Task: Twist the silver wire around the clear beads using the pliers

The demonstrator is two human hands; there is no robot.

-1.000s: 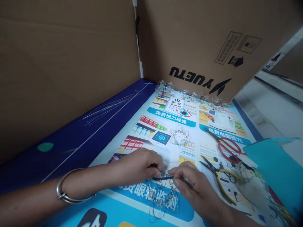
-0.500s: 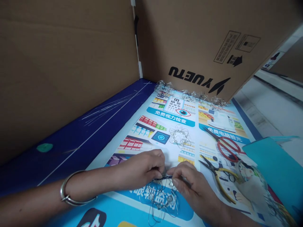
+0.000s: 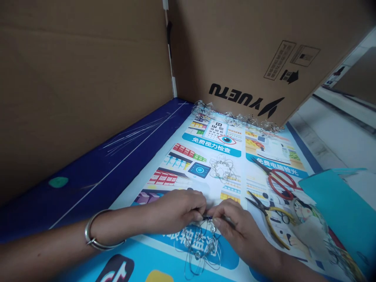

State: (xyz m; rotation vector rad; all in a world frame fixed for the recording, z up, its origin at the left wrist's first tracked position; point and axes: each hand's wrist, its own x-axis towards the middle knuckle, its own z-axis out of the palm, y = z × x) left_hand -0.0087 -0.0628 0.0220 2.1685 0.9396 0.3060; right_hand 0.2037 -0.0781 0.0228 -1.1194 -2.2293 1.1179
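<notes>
A beaded wire ornament (image 3: 197, 254) with thin looped petals and clear beads hangs at the front of the printed sheet. My left hand (image 3: 188, 207) pinches its upper edge from the left. On the other side, my right hand (image 3: 233, 221) is closed on the same edge, thumb against forefinger. A short dark strip (image 3: 208, 217) shows between the two sets of fingertips; what it is I cannot make out. Just beyond my hands lies a similar flower-shaped wire ring (image 3: 222, 168), flat on the sheet.
Red-handled scissors (image 3: 282, 183) and yellow-handled pliers (image 3: 268, 217) lie to the right, beside a teal folder (image 3: 337, 211). Several wire pieces (image 3: 237, 119) line the back, against a tall cardboard wall (image 3: 235, 47). Loose straight wires (image 3: 138, 131) rest on the blue strip at left.
My hands have drawn slightly closer together, and less of the dark strip shows between them. My left forearm has shifted a little to the right. The ornament stays almost in place.
</notes>
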